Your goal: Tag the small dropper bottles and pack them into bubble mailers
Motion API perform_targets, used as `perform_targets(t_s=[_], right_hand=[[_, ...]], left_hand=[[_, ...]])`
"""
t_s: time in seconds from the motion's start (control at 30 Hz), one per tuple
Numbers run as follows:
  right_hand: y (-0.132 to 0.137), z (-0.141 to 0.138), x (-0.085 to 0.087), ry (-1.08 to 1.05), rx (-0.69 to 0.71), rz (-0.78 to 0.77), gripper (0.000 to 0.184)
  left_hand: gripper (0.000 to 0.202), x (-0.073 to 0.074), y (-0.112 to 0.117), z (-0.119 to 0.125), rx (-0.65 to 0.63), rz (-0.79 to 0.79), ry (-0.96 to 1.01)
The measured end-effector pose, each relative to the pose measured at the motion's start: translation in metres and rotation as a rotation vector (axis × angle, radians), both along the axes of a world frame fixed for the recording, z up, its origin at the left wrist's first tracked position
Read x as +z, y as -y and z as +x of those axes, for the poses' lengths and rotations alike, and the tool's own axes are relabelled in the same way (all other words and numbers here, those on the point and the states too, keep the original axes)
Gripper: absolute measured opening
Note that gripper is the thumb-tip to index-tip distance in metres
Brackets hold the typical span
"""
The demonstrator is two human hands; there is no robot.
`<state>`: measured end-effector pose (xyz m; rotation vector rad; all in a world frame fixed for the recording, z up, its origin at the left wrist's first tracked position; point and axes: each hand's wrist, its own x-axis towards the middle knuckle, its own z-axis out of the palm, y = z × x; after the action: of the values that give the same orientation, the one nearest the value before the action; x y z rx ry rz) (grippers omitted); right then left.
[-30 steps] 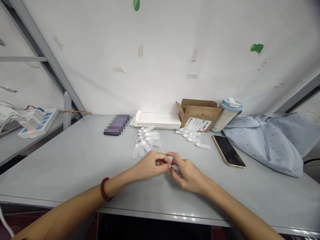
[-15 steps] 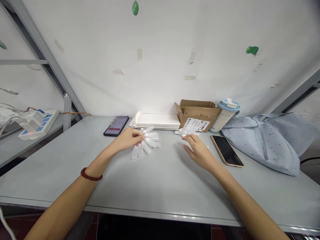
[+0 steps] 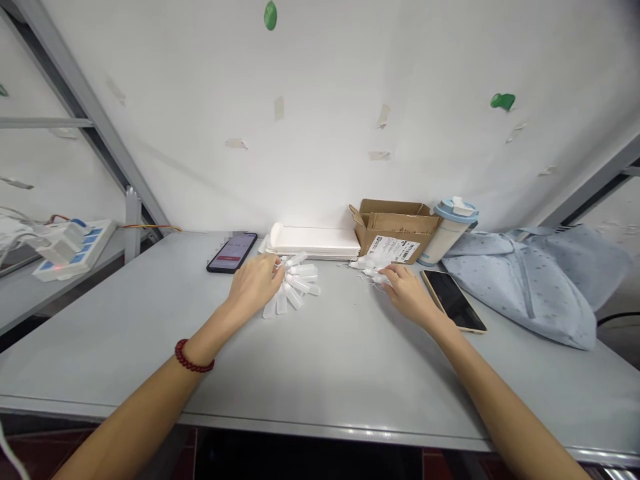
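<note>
Small translucent plastic pieces [image 3: 300,283] spread like a fan on the grey table, left of centre. My left hand [image 3: 256,283], a dark red bead bracelet on its wrist, is closed at the hub of this fan; its fingertips cover the inner ends. In front of a cardboard box lies a loose pile of similar white translucent pieces [image 3: 367,264] with thin threads or tails. My right hand [image 3: 407,293] is at the pile's right side, thumb and fingers pinched around one piece. What exactly lies between the fingertips is partly hidden.
Behind the fan lies a stack of white cards or sleeves [image 3: 315,240], next to the open cardboard box [image 3: 400,223]. A lidded cup [image 3: 447,233], a phone [image 3: 455,303] and a light blue cloth bag [image 3: 525,287] stand right. Another phone [image 3: 233,253] and a power strip [image 3: 83,247] are left.
My left hand has turned over the fan's hub and shifted slightly. My right hand has drawn to the right across the pile, uncovering more pieces and threads.
</note>
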<state>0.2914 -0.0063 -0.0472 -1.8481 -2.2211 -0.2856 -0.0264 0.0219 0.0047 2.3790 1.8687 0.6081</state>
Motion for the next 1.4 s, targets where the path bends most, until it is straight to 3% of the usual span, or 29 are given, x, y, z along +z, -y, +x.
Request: perform_targets(t_s=[0.37, 0.5, 0.63, 0.87, 1.2, 1.4], right_hand=[[-0.005, -0.006, -0.01, -0.129, 0.021, -0.065, 0.027], [-0.002, -0.014, -0.005, -0.195, 0.051, -0.01, 0.027], [0.011, -0.03, 0.009, -0.447, 0.178, 0.077, 0.026], [0.038, -0.06, 0.024, -0.794, 0.272, -0.197, 0.03], [0.051, -0.076, 0.029, -0.962, 0.323, -0.401, 0.029], [0.052, -0.079, 0.032, -0.989, 0.296, -0.409, 0.031]], left_hand=[[0.029, -0.007, 0.006, 0.008, -0.125, -0.05, 0.091], [0.029, -0.01, 0.008, 0.012, -0.163, -0.05, 0.125], [0.027, -0.016, 0.015, 0.019, -0.315, -0.108, 0.25], [0.042, -0.026, 0.033, 0.034, -0.544, -0.22, 0.441], [0.025, -0.025, 0.036, 0.037, -0.622, -0.272, 0.44], [0.022, -0.023, 0.037, 0.04, -0.502, -0.535, 0.661]])
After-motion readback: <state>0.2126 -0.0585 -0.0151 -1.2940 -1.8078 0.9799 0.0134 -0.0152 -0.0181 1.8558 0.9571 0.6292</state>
